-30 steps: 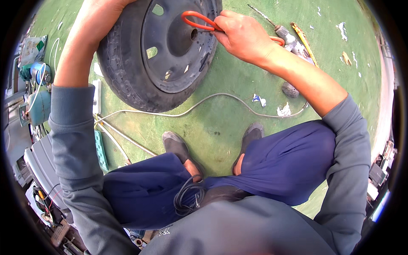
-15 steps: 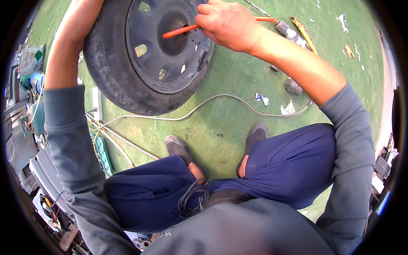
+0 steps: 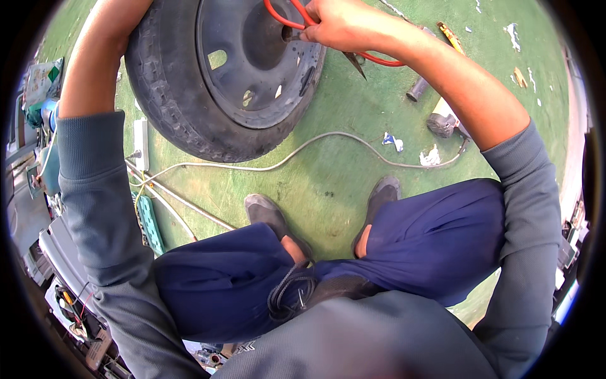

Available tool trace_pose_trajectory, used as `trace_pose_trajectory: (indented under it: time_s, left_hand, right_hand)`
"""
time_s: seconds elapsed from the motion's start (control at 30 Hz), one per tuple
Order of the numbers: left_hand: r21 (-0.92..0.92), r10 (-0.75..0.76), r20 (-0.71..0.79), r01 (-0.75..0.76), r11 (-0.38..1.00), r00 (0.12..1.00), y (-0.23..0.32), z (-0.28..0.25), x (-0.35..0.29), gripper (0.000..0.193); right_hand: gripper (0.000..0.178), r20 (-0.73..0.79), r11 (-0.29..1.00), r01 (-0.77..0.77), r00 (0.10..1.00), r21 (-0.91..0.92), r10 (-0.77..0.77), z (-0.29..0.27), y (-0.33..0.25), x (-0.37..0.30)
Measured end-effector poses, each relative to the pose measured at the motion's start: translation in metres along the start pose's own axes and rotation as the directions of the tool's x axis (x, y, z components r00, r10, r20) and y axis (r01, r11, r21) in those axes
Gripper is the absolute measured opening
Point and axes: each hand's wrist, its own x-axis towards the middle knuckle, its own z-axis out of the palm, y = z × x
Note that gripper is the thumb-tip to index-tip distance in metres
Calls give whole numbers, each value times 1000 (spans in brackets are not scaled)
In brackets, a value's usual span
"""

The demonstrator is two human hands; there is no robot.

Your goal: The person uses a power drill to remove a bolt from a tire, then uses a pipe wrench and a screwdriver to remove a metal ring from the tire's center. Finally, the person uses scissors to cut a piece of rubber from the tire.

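Observation:
A black tyre on a dark steel wheel rim (image 3: 287,76) stands tilted in front of me at the top of the view, its upper part cut off. My right hand (image 3: 338,24) is closed on a pair of red-handled scissors (image 3: 356,65) in front of the rim, near the centre hole. Red loops show on both sides of the hand, and a dark pointed blade sticks out below it. My left forearm (image 3: 95,57) reaches up beside the tyre's left side. The left hand itself lies beyond the upper edge, so its fingers are hidden.
A corded power tool (image 3: 444,125) lies partly behind my right forearm; its grey cable (image 3: 284,163) crosses the green floor (image 3: 328,221) before my feet. A yellow cutter (image 3: 449,36) lies far right. At left are a white power strip (image 3: 141,145), a teal strip (image 3: 149,224) and crowded gear.
My right hand has moved slightly up and turned the scissors, so the loops and blade now show. The wheel appears slightly further right and higher.

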Motion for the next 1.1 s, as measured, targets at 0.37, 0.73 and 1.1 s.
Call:
trace_pose_trajectory:
  time_s: [0.37, 0.73, 1.1]
  left_hand:
    - [-35, 31, -10, -32, 999, 999, -17, 5, -8, 36]
    - [-105, 8, 16, -6, 994, 1000, -24, 12, -4, 36]
    - [-90, 62, 82, -55, 994, 995, -9, 22, 10, 41]
  right_hand:
    - [14, -125, 861, 200, 949, -468, -289, 6, -1, -9]
    - [12, -203, 809, 284, 877, -514, -437, 9, 11, -6]
    - [12, -152, 827, 263, 912, -496, -381, -5, 16, -25]
